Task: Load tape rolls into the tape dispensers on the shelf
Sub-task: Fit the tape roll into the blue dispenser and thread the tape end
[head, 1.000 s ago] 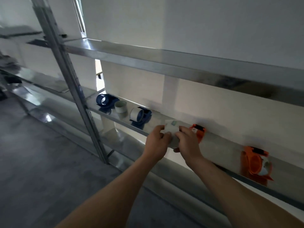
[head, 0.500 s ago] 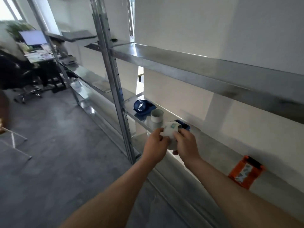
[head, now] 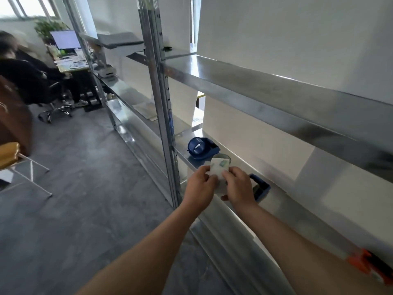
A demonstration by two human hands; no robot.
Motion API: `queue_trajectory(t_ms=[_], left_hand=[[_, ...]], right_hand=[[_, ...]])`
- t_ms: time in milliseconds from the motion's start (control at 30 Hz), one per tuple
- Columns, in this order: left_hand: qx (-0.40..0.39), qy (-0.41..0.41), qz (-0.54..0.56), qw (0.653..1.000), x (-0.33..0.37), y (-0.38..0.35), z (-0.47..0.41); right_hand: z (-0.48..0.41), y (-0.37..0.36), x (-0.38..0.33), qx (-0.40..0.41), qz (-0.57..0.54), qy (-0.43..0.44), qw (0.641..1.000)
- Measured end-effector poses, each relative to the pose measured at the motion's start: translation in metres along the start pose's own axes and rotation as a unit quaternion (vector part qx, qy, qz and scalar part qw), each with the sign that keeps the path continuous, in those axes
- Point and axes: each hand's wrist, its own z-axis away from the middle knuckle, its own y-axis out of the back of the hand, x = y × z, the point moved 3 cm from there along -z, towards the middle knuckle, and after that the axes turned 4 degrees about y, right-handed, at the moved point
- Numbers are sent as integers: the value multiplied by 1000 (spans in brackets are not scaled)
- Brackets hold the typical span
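I hold a white tape roll [head: 219, 170] with a small green label in front of the middle shelf [head: 297, 211]. My left hand [head: 200, 188] grips its left side and my right hand [head: 238, 186] pinches its right side. An empty blue dispenser [head: 202, 146] lies on the shelf just beyond the roll. A second blue dispenser [head: 261, 188] sits right of my right hand, partly hidden by it. Another pale roll [head: 224, 156] stands on the shelf behind the held one. An orange dispenser [head: 370, 268] shows at the lower right edge.
A metal upright [head: 163, 116] rises left of my hands. The upper shelf [head: 276, 96] overhangs the working shelf. A seated person [head: 27, 79] and a desk with a monitor [head: 64, 39] are at the far left. A yellow stool [head: 8, 154] stands on the grey floor.
The view has swung left along the shelf: the orange dispensers slid to the right edge and the blue ones came close. Both hands have kept hold of the white roll.
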Motion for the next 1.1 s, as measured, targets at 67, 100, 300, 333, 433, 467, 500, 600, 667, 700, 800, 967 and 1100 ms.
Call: queue_trajectory(t_ms=[67, 100, 300, 333, 433, 467, 500, 600, 667, 700, 800, 967, 1100], left_hand=[[-5, -1, 3, 1000, -5, 9, -18], [-10, -1, 6, 1000, -7, 14, -27], [-52, -12, 7, 999, -23, 53, -88], [-58, -15, 4, 998, -27, 60, -98], [-91, -19, -17, 996, -39, 75, -128], [-103, -18, -24, 994, -42, 79, -138], [-111, -16, -33, 993, -45, 82, -147], [-128, -15, -51, 990, -51, 86, -170], [-145, -13, -51, 988, -54, 85, -182], [-153, -11, -53, 987, -56, 83, -188], [-170, -14, -73, 983, -59, 75, -208], [-180, -26, -120, 976, -55, 66, -246], [-158, -10, -202, 966, -66, 64, -286]], right_hand=[[-14, -13, 2, 10, 11, -4, 1000], [-20, -21, 2, 16, 13, -6, 1000], [-57, -76, -4, 42, 13, -25, 999], [-64, -85, -5, 50, 13, -30, 998], [-81, -107, -1, 79, 8, -52, 996], [-86, -114, 0, 89, 7, -58, 994], [-90, -119, 2, 99, 11, -62, 993], [-101, -132, 7, 126, 17, -79, 989], [-111, -136, 11, 139, 21, -87, 986], [-116, -137, 11, 143, 26, -90, 985], [-134, -137, 13, 154, 43, -96, 983], [-176, -134, 23, 189, 39, -92, 977], [-201, -124, 26, 224, 57, -83, 969]])
